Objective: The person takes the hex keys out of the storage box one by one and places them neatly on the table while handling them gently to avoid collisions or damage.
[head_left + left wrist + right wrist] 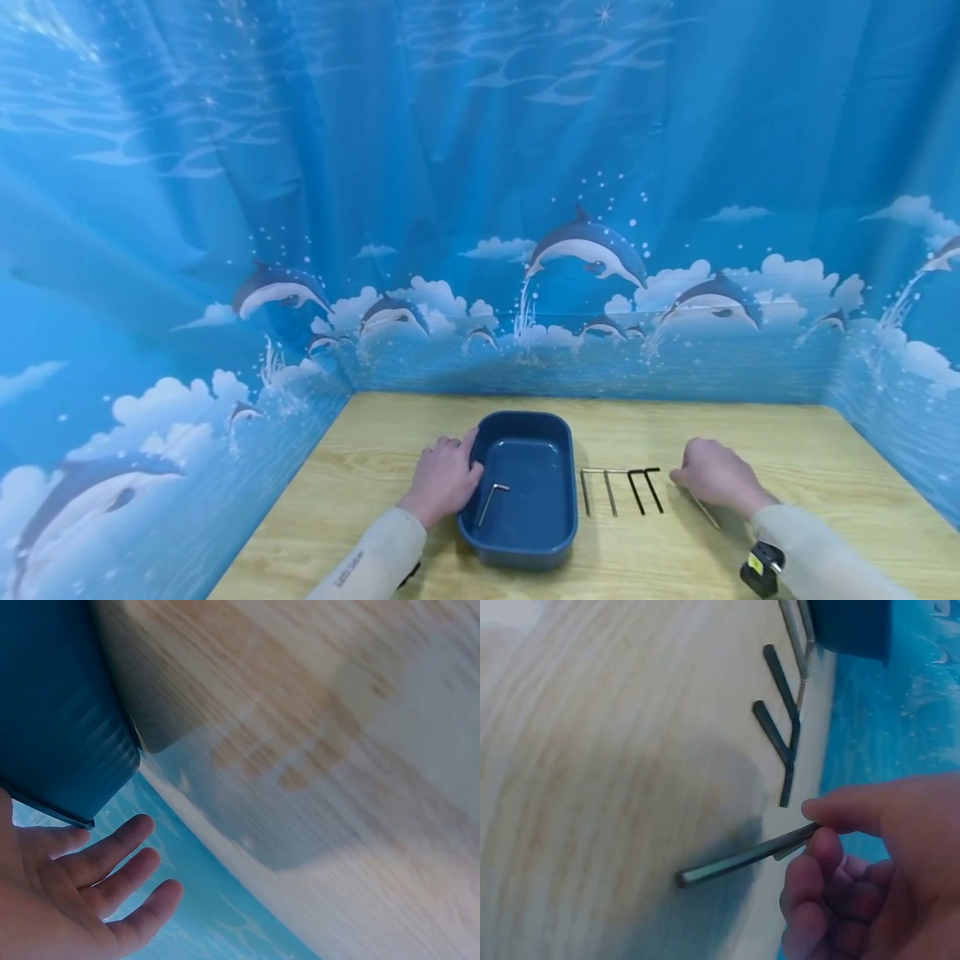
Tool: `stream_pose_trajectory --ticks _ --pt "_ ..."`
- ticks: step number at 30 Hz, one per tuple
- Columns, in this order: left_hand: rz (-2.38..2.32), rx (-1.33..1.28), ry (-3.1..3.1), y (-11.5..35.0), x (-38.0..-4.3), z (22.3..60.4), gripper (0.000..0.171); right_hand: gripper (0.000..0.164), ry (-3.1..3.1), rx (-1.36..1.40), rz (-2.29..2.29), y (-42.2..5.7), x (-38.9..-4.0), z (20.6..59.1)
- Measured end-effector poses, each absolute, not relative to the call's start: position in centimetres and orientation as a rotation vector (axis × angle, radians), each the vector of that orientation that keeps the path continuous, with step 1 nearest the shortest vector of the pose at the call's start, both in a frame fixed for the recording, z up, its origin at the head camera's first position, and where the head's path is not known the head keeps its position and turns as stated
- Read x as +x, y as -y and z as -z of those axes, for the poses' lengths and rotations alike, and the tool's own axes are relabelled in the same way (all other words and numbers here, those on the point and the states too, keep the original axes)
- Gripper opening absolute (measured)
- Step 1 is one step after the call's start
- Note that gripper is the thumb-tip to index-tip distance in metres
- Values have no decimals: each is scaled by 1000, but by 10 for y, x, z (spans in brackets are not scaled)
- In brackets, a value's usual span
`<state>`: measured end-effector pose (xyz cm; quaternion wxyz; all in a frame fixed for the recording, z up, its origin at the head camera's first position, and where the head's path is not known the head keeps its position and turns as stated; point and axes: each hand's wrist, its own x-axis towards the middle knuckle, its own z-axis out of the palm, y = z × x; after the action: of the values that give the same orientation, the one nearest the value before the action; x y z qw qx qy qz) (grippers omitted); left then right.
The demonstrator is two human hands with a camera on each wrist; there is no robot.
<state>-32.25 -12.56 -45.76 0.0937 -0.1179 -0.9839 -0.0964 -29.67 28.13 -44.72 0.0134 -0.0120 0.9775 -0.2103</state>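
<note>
My left hand (444, 479) holds the left rim of a dark blue rectangular box (536, 500). In the left wrist view its thumb is hidden, the index finger lies against the rim, and the other fingers spread loosely. A silver L-shaped hex key (487, 503) lies inside the box. Between thumb and forefinger, my right hand (718, 475) pinches another hex key (742, 859), its long arm slanting over the tabletop. Left of that hand, two black hex keys (637, 492) and two silver hex keys (587, 493) lie in a row beside the box.
The light wood-grain table (622, 550) ends at a blue curtain (465, 350) printed with dolphins, which stands behind it and at both sides. A small black device (762, 570) is strapped to my right wrist.
</note>
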Motion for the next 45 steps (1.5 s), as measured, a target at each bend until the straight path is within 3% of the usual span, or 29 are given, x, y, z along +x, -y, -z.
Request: stream_pose_trajectory --ticks 24,45 --pt "324 -333 2944 123 -319 456 56 43 -3062 -37 633 -274 -297 466" --pt "322 -315 2950 124 -319 455 56 14 -2962 -172 630 -284 -279 453"
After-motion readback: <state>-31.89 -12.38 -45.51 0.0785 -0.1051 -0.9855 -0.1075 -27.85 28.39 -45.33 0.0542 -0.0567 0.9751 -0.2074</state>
